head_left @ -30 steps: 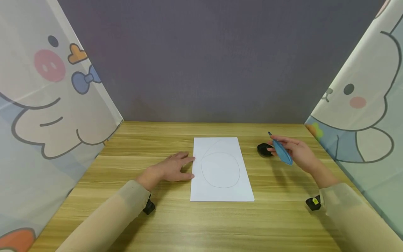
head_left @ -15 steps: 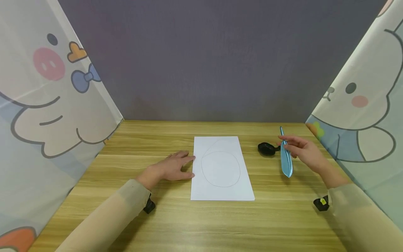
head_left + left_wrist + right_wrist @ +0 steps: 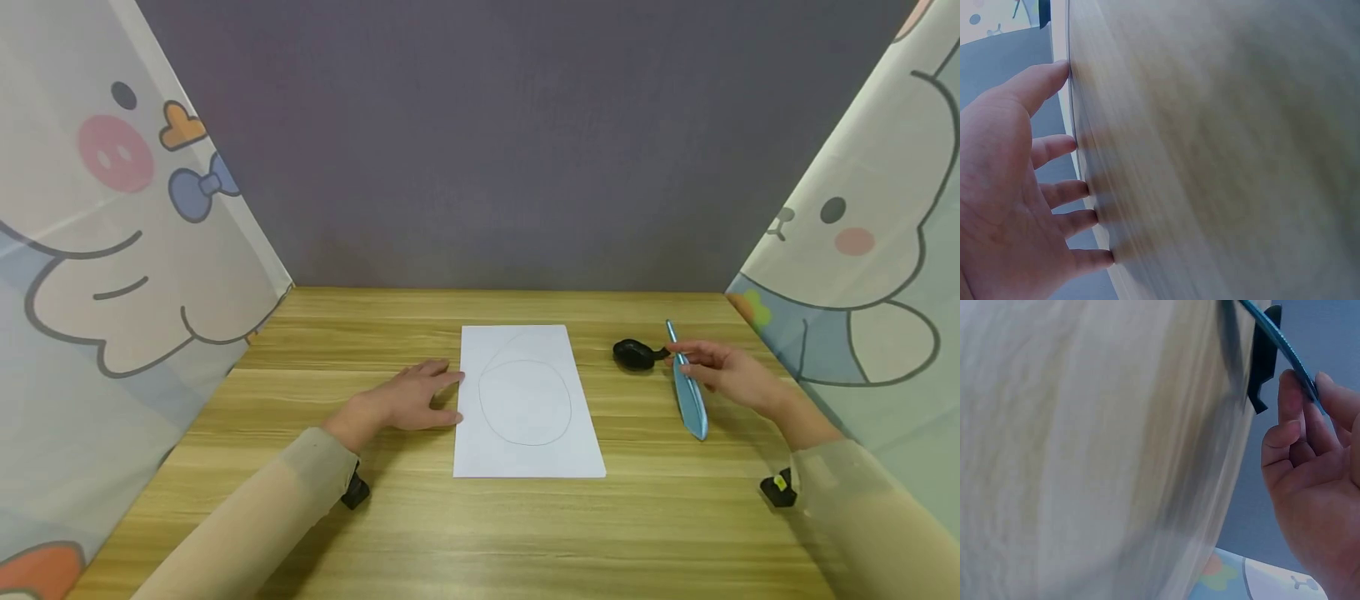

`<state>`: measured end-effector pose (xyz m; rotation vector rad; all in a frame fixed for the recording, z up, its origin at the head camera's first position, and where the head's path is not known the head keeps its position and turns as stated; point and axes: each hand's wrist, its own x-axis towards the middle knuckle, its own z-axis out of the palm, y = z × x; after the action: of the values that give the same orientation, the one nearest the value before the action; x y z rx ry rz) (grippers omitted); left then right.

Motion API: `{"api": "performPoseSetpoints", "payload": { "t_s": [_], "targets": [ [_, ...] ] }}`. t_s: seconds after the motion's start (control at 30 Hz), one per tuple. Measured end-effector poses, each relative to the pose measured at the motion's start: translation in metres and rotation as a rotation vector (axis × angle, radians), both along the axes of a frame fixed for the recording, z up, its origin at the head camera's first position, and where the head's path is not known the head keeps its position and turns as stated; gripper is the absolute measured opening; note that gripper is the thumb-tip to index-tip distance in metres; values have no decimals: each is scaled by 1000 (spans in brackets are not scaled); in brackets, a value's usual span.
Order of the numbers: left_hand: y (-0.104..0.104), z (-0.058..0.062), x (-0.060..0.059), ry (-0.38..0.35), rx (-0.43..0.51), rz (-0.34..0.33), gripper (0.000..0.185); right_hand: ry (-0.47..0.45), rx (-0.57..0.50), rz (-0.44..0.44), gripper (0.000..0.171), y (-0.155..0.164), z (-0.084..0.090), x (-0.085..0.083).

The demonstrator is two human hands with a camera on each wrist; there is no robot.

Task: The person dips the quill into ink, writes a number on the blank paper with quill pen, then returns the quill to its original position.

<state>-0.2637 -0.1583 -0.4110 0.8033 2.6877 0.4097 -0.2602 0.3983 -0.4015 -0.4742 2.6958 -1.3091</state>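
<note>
A sheet of white paper with a thin rounded outline and a curved line above it lies mid-table. My left hand has its fingers spread, the tips at the sheet's left edge; in the left wrist view, the fingertips touch the flat surface. On the right, my right hand pinches a blue feather-shaped thing by its thin stem, between thumb and forefinger. Its broad end points toward me; its exact kind is unclear. A black oval thing with a short bent handle lies left of that hand.
The wood-grain table ends at a dark grey panel behind. Cartoon-printed cloths rise along both sides, the left cloth and the right cloth, the latter close to my right forearm.
My right hand has moved right and toward me with the blue feather-shaped thing, which has turned lengthwise. More of the black thing's handle shows. My left hand and the paper stay put.
</note>
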Motion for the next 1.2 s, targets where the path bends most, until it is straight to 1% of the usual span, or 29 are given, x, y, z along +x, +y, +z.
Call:
{"api": "performPoseSetpoints", "payload": {
  "t_s": [0.07,0.2,0.3,0.43,0.7,0.93,1.2],
  "targets": [
    [0,0,0,3,0,1,81,-4,15,-7,44,1,-2,-1],
    [0,0,1,3,-6,1,81,-2,95,-28,46,0,-6,-2],
    [-1,1,1,2,-10,1,81,24,158,-30,47,-2,-7,-4],
    [0,0,1,5,-13,-3,81,55,202,-37,44,-5,-8,-5],
    [0,0,0,7,-4,-8,80,60,233,-18,41,-8,-8,-8],
    [-1,0,0,10,1,-5,81,6,263,-7,41,-10,-9,-10],
    [-1,1,1,6,-1,-1,81,-5,273,8,40,-11,-11,-11]
  ]
}}
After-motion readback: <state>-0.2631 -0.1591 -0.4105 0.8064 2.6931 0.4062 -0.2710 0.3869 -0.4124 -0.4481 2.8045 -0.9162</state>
